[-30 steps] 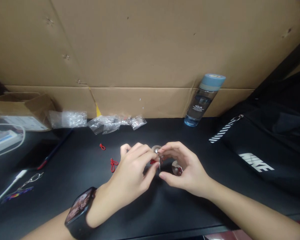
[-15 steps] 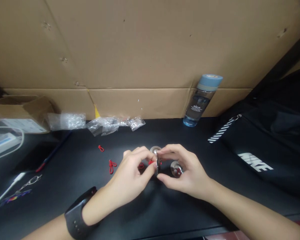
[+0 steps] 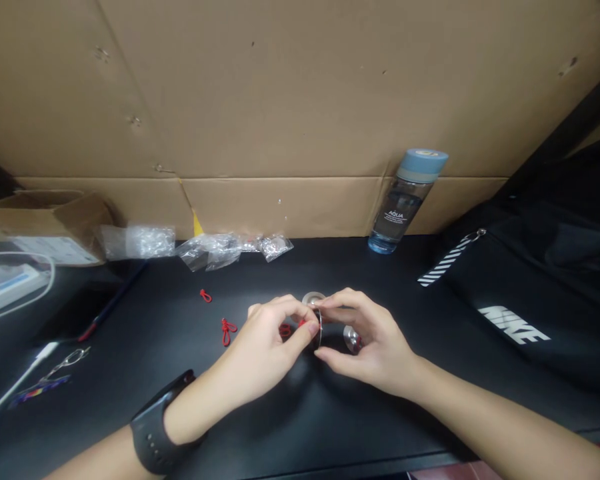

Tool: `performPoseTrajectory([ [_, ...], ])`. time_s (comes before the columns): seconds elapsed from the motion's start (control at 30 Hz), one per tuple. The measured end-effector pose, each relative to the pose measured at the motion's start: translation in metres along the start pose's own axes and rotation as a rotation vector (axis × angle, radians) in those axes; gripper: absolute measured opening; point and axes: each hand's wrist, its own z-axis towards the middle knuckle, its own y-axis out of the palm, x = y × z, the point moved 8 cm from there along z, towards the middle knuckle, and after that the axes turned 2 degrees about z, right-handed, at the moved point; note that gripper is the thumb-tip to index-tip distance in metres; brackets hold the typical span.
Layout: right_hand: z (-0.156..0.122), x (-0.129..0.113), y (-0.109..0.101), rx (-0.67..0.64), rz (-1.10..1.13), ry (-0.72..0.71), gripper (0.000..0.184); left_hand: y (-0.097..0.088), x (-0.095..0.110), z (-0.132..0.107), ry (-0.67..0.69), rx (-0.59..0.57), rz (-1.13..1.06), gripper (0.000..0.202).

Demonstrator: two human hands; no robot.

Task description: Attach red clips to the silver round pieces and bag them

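Note:
My left hand (image 3: 267, 350) and my right hand (image 3: 367, 343) meet over the middle of the black table (image 3: 180, 373). Between their fingertips they pinch a thin round silver disc (image 3: 319, 328) held on edge, with a bit of red cord (image 3: 303, 324) at my left thumb. A second silver disc (image 3: 313, 298) lies flat just behind the hands. A third disc (image 3: 351, 338) with red on it lies under my right palm. A black watch sits on my left wrist (image 3: 155, 430).
Two loose red cord loops (image 3: 227, 329) (image 3: 205, 295) lie left of the hands. Clear plastic bags (image 3: 220, 247) line the cardboard wall. A blue-capped water bottle (image 3: 405, 200) leans at the back right. A black bag (image 3: 540, 287) fills the right side; cables, a pen and a keyring lie at left.
The hands stay together on the upright disc with small finger shifts. My left wrist has turned, so the watch face no longer shows.

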Motion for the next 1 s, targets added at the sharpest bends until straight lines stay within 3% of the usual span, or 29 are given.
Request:
performPoseTrajectory([
  [0.27, -0.001, 0.002, 0.003, -0.019, 0.014, 0.041, 0.058, -0.004, 0.011, 0.000, 0.088, 0.045, 0.184, 0.015],
  [0.53, -0.005, 0.011, -0.001, 0.065, 0.054, 0.226, 0.053, -0.006, 0.033, -0.012, 0.427, 0.214, 0.383, 0.012],
  [0.6, -0.005, 0.009, -0.002, 0.070, 0.053, 0.221, 0.052, -0.007, 0.032, -0.010, 0.407, 0.213, 0.384, 0.012],
  [0.7, -0.002, 0.004, -0.004, 0.069, -0.024, 0.170, 0.050, -0.009, 0.020, -0.003, 0.246, 0.129, 0.302, 0.011],
  [0.83, 0.000, -0.003, -0.009, 0.066, -0.254, 0.085, 0.054, -0.005, -0.001, 0.004, 0.033, 0.004, -0.054, 0.029],
  [0.93, 0.001, -0.009, -0.011, 0.068, -0.380, 0.028, 0.053, 0.007, -0.006, 0.004, 0.000, -0.110, -0.333, 0.034],
  [1.0, 0.002, -0.013, -0.011, 0.063, -0.405, -0.020, 0.047, 0.010, -0.008, 0.004, -0.008, -0.125, -0.392, 0.042],
])
